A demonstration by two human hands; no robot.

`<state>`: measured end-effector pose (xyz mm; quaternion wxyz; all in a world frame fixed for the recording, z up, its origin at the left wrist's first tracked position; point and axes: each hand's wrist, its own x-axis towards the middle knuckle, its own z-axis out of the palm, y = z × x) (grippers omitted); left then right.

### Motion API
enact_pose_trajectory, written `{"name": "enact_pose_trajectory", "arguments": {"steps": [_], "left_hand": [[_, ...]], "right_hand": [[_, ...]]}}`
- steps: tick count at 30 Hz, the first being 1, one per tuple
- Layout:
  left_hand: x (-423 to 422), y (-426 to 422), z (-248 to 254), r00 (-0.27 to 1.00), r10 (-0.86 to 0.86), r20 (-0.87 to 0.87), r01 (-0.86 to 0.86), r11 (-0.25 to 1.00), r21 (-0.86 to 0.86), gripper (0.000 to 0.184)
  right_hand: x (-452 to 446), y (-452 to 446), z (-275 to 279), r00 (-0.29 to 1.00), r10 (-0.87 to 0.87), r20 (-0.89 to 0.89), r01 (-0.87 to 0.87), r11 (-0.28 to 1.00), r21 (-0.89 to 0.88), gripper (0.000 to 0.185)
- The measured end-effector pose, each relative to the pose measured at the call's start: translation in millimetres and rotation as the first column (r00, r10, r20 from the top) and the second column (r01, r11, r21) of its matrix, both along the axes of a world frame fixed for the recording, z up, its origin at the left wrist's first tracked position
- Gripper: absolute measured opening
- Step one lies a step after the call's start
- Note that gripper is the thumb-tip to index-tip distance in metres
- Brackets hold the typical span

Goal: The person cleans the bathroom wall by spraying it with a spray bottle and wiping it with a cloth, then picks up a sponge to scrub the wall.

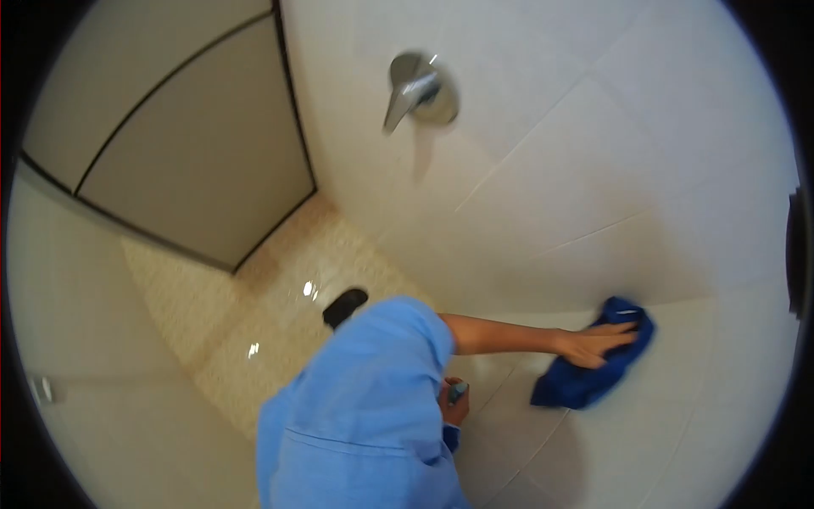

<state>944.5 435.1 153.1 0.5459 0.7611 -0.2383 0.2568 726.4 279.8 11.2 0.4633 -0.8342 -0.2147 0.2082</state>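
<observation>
My left hand lies with its palm pressed on a dark blue cloth, fingers stretched to the right. The cloth is spread and crumpled against light tiles. Lower and nearer my body, my right hand is closed round a small grey-blue object; only its top shows, so I cannot tell its kind. A dark blue patch shows just below that hand, partly behind my light blue shirt.
A chrome lever tap sticks out from the tiled wall above. At the upper left stands a dark-framed panel. A black shoe rests on the shiny beige floor. A small metal fitting is on the left surface.
</observation>
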Motion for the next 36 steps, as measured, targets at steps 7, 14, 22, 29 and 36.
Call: {"name": "enact_pose_trajectory", "arguments": {"steps": [7, 14, 22, 29, 36], "left_hand": [[-234.5, 20.5, -154.0, 0.886, -0.45, -0.115, 0.009, 0.264, -0.964, 0.057], [-437.6, 58.7, -210.5, 0.816, -0.258, -0.518, -0.475, 0.212, -0.854, 0.037], [-639.1, 33.2, -160.9, 0.821, 0.178, -0.542, -0.533, -0.102, -0.84, 0.065], [-844.1, -31.7, -119.8, 0.755, 0.514, -0.407, -0.36, -0.192, -0.913, 0.081], [-957.5, -80.8, -103.8, 0.467, 0.763, -0.447, -0.384, -0.281, -0.88, 0.078]], "right_hand": [[-51.9, -94.3, -84.0, 0.976, 0.068, -0.206, -0.118, 0.963, -0.241, 0.031], [-54.3, -79.7, -67.6, 0.996, 0.043, -0.081, -0.058, 0.98, -0.19, 0.027], [-84.9, -57.7, -58.1, 0.884, 0.462, 0.074, -0.427, 0.861, -0.277, 0.032], [-186.6, 20.5, -39.5, 0.761, 0.647, 0.049, -0.579, 0.712, -0.397, 0.03], [-307.0, 122.6, -63.7, 0.457, 0.883, 0.105, -0.834, 0.467, -0.295, 0.035]]}}
